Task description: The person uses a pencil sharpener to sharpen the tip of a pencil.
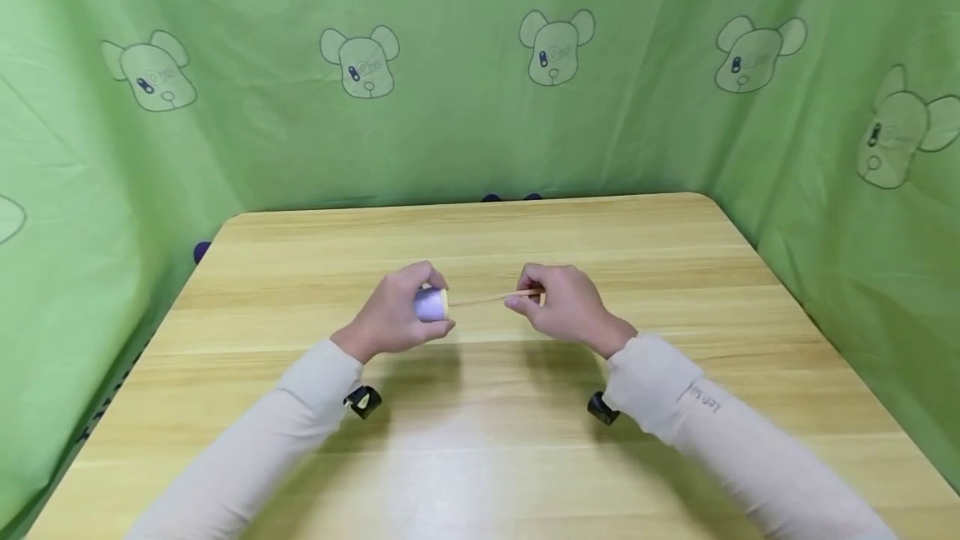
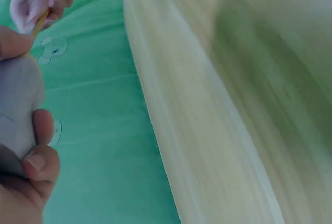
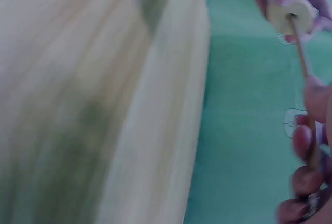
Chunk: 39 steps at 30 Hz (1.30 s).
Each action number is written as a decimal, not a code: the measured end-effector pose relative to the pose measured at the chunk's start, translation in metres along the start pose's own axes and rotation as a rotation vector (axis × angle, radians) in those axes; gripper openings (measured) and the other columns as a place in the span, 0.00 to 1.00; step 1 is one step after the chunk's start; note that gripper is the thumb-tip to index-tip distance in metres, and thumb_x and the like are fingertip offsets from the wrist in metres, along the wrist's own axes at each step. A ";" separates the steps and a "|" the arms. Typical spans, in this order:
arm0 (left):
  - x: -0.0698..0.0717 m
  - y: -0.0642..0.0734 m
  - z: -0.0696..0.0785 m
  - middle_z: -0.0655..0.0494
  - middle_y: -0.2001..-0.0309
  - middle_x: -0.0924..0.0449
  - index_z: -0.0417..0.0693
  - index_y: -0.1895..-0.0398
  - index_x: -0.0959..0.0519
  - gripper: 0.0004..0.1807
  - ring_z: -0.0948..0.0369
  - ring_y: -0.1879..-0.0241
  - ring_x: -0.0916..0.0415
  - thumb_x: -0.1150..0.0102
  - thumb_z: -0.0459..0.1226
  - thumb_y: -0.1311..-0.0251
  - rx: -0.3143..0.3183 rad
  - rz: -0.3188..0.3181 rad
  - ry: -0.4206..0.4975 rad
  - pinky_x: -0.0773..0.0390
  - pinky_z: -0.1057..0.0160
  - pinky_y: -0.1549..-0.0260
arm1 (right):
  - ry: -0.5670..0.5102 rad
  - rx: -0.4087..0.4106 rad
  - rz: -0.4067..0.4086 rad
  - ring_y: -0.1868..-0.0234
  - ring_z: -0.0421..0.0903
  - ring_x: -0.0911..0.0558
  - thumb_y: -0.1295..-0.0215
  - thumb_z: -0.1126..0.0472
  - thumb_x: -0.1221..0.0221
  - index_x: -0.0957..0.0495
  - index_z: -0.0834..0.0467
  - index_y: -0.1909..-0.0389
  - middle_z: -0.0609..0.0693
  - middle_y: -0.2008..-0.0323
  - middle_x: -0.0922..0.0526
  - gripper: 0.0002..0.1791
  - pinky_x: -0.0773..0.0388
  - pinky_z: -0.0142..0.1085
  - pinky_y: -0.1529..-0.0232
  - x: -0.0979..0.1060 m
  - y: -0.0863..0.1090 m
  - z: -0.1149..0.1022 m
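My left hand point(image 1: 397, 311) grips a small pale-purple cylinder point(image 1: 430, 305) between thumb and fingers above the table. The cylinder's pale yellow end faces my right hand, and a dark hole shows in its middle in the right wrist view. From that hole a slim wooden stick point(image 3: 301, 53) runs across to my right hand point(image 1: 564, 302), which pinches it between thumb and fingers. In the left wrist view the cylinder point(image 2: 18, 99) fills much of the left edge, with fingers wrapped about it. How deep the stick goes into the hole is hidden.
Both hands are over the middle of a light wood-grain table point(image 1: 465, 248). A green curtain point(image 1: 465, 132) printed with bear faces stands behind and at both sides. Black wrist mounts point(image 1: 363, 401) hang below the sleeves. Dark purple round bits show past the far edge.
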State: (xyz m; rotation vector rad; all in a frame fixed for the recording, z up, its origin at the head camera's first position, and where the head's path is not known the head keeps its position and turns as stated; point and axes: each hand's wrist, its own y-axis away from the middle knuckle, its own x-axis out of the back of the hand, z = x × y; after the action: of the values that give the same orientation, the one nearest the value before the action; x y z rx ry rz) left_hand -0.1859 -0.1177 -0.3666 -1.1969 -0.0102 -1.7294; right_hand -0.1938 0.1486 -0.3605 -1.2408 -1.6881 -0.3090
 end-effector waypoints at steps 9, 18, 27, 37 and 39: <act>0.020 -0.010 0.007 0.47 0.62 0.25 0.44 0.63 0.31 0.21 0.55 0.74 0.26 0.28 0.34 0.55 0.482 -0.230 0.483 0.27 0.63 0.81 | 0.273 0.481 0.538 0.78 0.48 0.20 0.39 0.57 0.35 0.19 0.59 0.74 0.50 0.77 0.18 0.10 0.34 0.42 0.75 -0.021 0.007 0.007; 0.029 -0.015 0.016 0.48 0.70 0.25 0.44 0.65 0.35 0.15 0.61 0.83 0.32 0.38 0.34 0.47 0.763 -0.380 0.920 0.41 0.70 0.90 | 0.342 0.620 0.771 0.82 0.49 0.23 0.34 0.47 0.40 0.18 0.59 0.77 0.49 0.81 0.19 0.20 0.38 0.45 0.73 -0.022 0.005 0.004; 0.023 -0.012 0.016 0.46 0.67 0.27 0.44 0.63 0.36 0.16 0.61 0.83 0.30 0.37 0.34 0.47 0.797 -0.415 0.925 0.41 0.70 0.89 | 0.418 0.614 0.766 0.95 0.40 0.38 0.32 0.40 0.48 0.29 0.53 0.87 0.42 0.93 0.35 0.28 0.49 0.33 0.89 -0.024 0.005 0.007; 0.018 -0.012 0.016 0.47 0.70 0.27 0.43 0.63 0.35 0.19 0.59 0.82 0.29 0.33 0.30 0.51 0.760 -0.372 0.826 0.39 0.68 0.88 | 0.435 0.533 0.627 0.93 0.37 0.50 0.30 0.34 0.55 0.38 0.51 0.88 0.40 0.93 0.43 0.32 0.55 0.31 0.89 -0.020 0.007 0.007; 0.017 -0.012 0.017 0.46 0.68 0.28 0.42 0.62 0.35 0.20 0.58 0.81 0.28 0.31 0.29 0.52 0.746 -0.356 0.785 0.39 0.67 0.88 | 0.427 0.515 0.601 0.93 0.36 0.51 0.30 0.33 0.57 0.38 0.51 0.88 0.40 0.94 0.43 0.32 0.55 0.31 0.90 -0.019 0.008 0.007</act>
State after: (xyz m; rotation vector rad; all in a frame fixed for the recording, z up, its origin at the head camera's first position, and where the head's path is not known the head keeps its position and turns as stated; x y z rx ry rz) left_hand -0.1832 -0.1153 -0.3402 0.0615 -0.3787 -2.1207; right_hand -0.1913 0.1455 -0.3822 -1.1228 -0.8923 0.2079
